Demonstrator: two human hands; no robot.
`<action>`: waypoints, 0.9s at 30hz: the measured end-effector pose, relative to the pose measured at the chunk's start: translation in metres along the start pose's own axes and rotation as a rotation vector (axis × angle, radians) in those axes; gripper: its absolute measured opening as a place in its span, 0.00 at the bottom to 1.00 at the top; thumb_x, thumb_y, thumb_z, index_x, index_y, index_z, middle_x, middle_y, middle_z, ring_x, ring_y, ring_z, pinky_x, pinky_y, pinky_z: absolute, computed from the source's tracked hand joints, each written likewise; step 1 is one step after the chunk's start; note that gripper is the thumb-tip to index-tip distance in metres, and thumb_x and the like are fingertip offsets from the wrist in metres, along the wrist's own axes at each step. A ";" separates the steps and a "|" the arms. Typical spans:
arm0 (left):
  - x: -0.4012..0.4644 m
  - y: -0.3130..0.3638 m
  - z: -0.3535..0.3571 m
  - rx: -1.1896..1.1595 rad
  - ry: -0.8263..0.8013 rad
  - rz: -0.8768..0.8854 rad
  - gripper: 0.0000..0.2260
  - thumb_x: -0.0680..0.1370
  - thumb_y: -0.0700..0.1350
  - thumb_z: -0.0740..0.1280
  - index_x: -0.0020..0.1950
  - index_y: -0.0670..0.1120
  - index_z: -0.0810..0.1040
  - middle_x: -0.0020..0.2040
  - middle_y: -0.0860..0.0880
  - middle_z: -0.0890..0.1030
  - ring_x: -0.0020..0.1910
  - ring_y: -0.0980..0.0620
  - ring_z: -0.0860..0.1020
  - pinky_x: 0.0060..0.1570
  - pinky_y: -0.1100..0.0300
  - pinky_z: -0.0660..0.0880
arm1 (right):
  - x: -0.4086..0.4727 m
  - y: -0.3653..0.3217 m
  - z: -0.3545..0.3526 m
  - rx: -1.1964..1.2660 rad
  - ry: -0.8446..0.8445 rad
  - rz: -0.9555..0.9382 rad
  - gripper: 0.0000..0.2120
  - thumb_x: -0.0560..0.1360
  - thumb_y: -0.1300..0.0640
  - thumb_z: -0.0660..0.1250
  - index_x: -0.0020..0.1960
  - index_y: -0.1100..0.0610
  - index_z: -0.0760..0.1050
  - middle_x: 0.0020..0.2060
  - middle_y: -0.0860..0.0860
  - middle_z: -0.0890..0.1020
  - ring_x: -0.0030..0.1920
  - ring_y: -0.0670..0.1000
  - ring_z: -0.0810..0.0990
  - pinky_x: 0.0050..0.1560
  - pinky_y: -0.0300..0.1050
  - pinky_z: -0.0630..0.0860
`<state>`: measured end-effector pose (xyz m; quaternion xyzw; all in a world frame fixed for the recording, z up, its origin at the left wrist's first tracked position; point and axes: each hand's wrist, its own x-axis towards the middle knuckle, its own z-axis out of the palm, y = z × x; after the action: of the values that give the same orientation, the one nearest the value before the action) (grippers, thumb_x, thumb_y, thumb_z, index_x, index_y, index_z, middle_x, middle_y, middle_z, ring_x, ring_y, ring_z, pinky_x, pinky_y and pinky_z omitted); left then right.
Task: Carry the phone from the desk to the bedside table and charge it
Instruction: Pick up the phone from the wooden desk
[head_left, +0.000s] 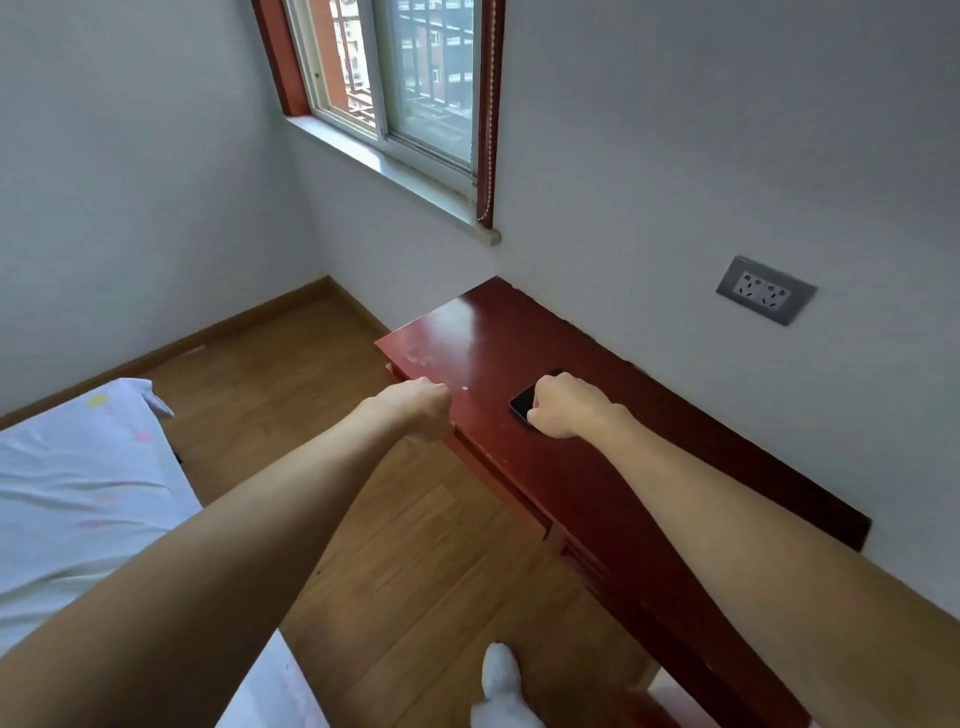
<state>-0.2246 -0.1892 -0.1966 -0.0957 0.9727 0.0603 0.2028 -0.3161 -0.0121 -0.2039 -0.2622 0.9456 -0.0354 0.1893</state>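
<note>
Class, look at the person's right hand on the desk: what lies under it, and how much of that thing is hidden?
Under the right hand lies a dark phone on the red desk. Only its left end shows; the rest is covered by the curled hand, so whether the fingers grip it cannot be seen.

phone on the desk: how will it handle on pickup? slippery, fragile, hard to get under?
Likely rigid: the phone is a thin flat slab. It lies flat on the glossy desk, so it may slide before lifting; the fingers probably need an edge. Its glass face looks smooth, so possibly slippery and fragile if dropped. The right hand is already on it; the grip is hidden.
</note>
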 end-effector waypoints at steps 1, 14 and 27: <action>0.016 0.002 0.002 0.001 -0.010 0.010 0.14 0.77 0.47 0.61 0.58 0.42 0.79 0.55 0.42 0.82 0.52 0.41 0.81 0.53 0.49 0.80 | 0.014 0.007 0.005 0.006 -0.012 0.005 0.08 0.78 0.58 0.61 0.49 0.60 0.78 0.49 0.58 0.84 0.42 0.58 0.80 0.41 0.47 0.77; 0.159 0.021 0.031 -0.106 -0.111 -0.080 0.11 0.77 0.45 0.59 0.48 0.41 0.78 0.53 0.41 0.82 0.47 0.41 0.80 0.40 0.54 0.73 | 0.172 0.062 0.051 0.200 -0.149 0.209 0.16 0.79 0.58 0.61 0.64 0.65 0.74 0.60 0.61 0.80 0.56 0.61 0.81 0.44 0.48 0.74; 0.227 0.002 0.106 -0.253 -0.212 -0.149 0.13 0.77 0.47 0.60 0.53 0.40 0.78 0.54 0.40 0.82 0.46 0.41 0.79 0.43 0.53 0.75 | 0.269 0.061 0.119 0.608 -0.063 0.914 0.55 0.73 0.35 0.67 0.80 0.64 0.41 0.76 0.62 0.58 0.74 0.60 0.59 0.71 0.55 0.62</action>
<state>-0.3888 -0.2070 -0.3851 -0.1853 0.9208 0.1766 0.2944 -0.5132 -0.0928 -0.4155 0.2408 0.9043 -0.2132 0.2809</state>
